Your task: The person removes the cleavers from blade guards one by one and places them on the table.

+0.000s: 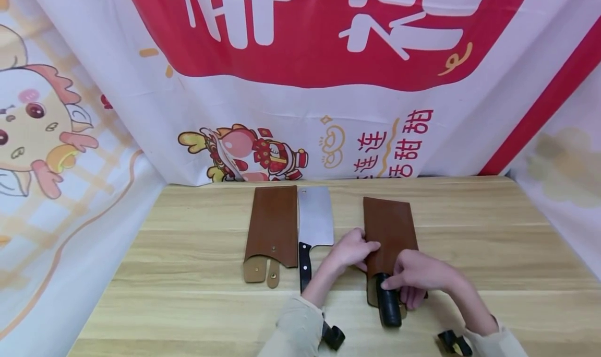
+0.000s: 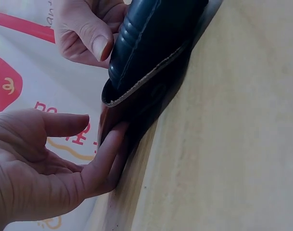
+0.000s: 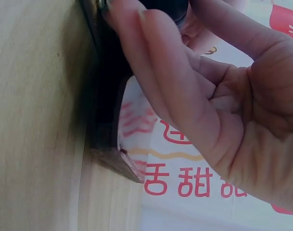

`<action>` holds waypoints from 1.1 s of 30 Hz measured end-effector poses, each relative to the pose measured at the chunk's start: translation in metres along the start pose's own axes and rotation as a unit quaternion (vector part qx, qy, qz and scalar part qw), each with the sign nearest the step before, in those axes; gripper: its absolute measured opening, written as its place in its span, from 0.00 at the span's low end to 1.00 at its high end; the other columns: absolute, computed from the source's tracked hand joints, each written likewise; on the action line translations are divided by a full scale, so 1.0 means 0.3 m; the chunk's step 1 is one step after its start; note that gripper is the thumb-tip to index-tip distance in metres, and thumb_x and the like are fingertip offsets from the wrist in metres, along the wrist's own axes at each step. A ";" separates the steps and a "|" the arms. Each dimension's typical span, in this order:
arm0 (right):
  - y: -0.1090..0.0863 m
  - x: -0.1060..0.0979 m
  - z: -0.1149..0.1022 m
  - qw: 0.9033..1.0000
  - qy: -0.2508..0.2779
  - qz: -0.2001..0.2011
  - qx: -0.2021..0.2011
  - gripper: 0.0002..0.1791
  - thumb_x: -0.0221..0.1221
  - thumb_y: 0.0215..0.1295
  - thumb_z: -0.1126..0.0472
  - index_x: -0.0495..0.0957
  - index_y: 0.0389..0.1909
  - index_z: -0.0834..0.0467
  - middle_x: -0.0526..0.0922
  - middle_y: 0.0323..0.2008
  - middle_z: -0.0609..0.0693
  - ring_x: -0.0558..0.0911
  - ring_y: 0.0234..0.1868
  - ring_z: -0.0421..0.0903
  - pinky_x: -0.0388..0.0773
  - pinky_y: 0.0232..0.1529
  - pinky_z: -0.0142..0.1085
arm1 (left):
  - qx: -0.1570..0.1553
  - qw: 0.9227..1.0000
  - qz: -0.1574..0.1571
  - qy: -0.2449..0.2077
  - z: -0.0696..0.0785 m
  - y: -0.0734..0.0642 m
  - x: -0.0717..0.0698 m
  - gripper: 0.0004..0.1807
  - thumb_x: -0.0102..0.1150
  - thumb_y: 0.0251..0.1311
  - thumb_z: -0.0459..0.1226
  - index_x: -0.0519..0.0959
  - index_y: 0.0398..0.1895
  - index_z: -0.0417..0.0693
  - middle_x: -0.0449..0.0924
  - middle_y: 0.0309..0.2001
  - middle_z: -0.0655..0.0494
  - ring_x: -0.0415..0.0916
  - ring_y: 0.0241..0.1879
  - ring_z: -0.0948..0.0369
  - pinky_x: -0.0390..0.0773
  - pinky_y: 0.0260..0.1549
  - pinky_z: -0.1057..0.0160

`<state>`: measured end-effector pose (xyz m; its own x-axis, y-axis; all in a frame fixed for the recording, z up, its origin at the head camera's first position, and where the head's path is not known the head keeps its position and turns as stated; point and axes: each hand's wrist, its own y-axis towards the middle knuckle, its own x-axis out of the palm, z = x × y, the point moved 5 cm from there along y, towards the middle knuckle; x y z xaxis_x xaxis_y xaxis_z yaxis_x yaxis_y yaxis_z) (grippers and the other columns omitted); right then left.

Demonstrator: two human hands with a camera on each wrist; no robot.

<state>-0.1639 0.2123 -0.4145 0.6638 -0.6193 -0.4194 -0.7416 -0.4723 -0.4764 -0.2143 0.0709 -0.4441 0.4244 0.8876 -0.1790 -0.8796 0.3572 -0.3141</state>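
Note:
A brown leather knife sheath (image 1: 387, 224) lies on the table at the right, a knife's black handle (image 1: 389, 305) sticking out of its near end. My left hand (image 1: 351, 250) holds the sheath's left edge, thumb over the top and fingers at the underside. My right hand (image 1: 420, 273) is at the sheath's lower right; its thumb rests on the handle. In the right wrist view, two fingers (image 3: 160, 62) of that hand reach along the dark edge toward a brass snap. The blade is hidden inside the sheath.
Left of my hands lie a bare cleaver (image 1: 316, 216) with a black riveted handle and a second brown sheath (image 1: 272, 221), its flap and strap unfastened. A printed curtain (image 1: 328, 101) hangs along the table's back edge. The wooden table (image 1: 188, 294) extends to both sides.

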 end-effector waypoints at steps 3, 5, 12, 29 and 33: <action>0.000 0.007 -0.006 1.000 0.001 0.006 -0.008 0.21 0.69 0.66 0.57 0.80 0.19 0.67 0.83 0.16 0.57 0.85 0.17 0.51 0.84 0.19 0.43 | 0.001 1.000 0.006 0.004 -0.005 0.004 0.001 0.12 0.61 0.69 0.35 0.78 0.47 0.33 0.81 0.33 0.50 0.83 0.31 0.56 0.86 0.23 0.59; 0.002 0.013 -0.011 1.000 0.001 0.011 -0.013 0.21 0.70 0.65 0.56 0.80 0.18 0.67 0.82 0.15 0.57 0.85 0.16 0.51 0.84 0.19 0.42 | 0.001 1.000 0.013 0.009 -0.008 0.005 -0.002 0.10 0.62 0.69 0.35 0.79 0.44 0.34 0.80 0.32 0.51 0.83 0.29 0.57 0.85 0.22 0.60; 0.012 0.027 -0.029 0.999 -0.030 0.041 0.006 0.24 0.72 0.63 0.52 0.80 0.17 0.65 0.81 0.13 0.55 0.83 0.14 0.51 0.83 0.18 0.43 | -0.006 0.999 0.033 0.030 -0.001 0.005 -0.013 0.10 0.65 0.67 0.35 0.74 0.39 0.39 0.77 0.33 0.51 0.81 0.27 0.58 0.82 0.19 0.63; 0.024 0.042 -0.056 0.996 -0.049 0.076 0.010 0.24 0.72 0.63 0.52 0.79 0.15 0.64 0.79 0.11 0.53 0.82 0.13 0.50 0.83 0.18 0.45 | 0.010 0.995 0.085 0.059 0.007 0.023 -0.031 0.12 0.71 0.59 0.34 0.76 0.39 0.39 0.77 0.33 0.53 0.77 0.32 0.59 0.77 0.27 0.66; 0.020 0.042 -0.070 0.990 -0.088 0.112 0.014 0.23 0.73 0.59 0.54 0.78 0.13 0.62 0.78 0.10 0.51 0.81 0.13 0.49 0.80 0.16 0.40 | 0.014 0.994 0.101 0.036 0.010 0.022 -0.039 0.13 0.71 0.59 0.34 0.76 0.40 0.39 0.77 0.35 0.53 0.76 0.35 0.60 0.77 0.31 0.66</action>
<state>-0.1620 0.1885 -0.4064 0.4916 -0.5867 -0.6435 -0.8707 -0.3158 -0.3772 -0.2258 0.0637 -0.4411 0.2525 0.9190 -0.3028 -0.9536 0.1832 -0.2391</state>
